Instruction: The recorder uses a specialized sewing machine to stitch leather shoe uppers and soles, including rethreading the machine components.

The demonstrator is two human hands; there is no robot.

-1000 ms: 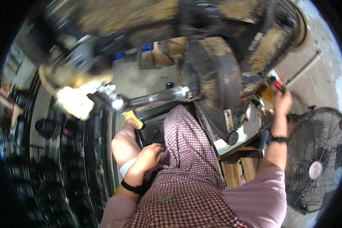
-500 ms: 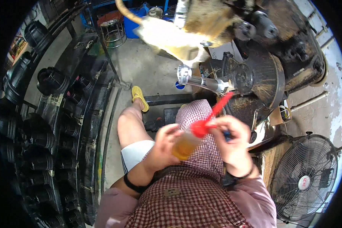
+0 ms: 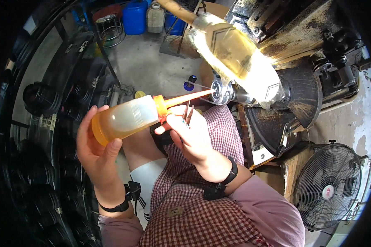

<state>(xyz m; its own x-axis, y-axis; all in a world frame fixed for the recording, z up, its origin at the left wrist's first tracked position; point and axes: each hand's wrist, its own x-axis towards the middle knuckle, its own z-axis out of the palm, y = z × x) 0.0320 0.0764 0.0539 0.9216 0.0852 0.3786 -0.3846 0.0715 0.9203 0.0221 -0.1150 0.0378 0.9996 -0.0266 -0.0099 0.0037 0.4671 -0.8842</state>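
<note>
My left hand is wrapped round the base of a squeeze bottle with amber liquid inside. The bottle lies tilted nearly flat, its orange-red cap and long thin nozzle pointing right. The nozzle tip overlaps a round shiny metal fitting; whether they touch, I cannot tell. My right hand is closed just below the nozzle, its fingertips close to the cap. From its fingers a small two-pronged metal tool sticks up; its lower part is hidden.
A brightly lit, plastic-wrapped hood hangs over a grimy dark machine. A black floor fan stands at right. Dark racks with black moulded pieces line the left. A blue drum and a wire-framed stool are behind.
The bottle has moved left and tipped toward horizontal, its nozzle now reaching the metal fitting. Both hands moved left; the left shifted to the bottle's base. The view has turned.
</note>
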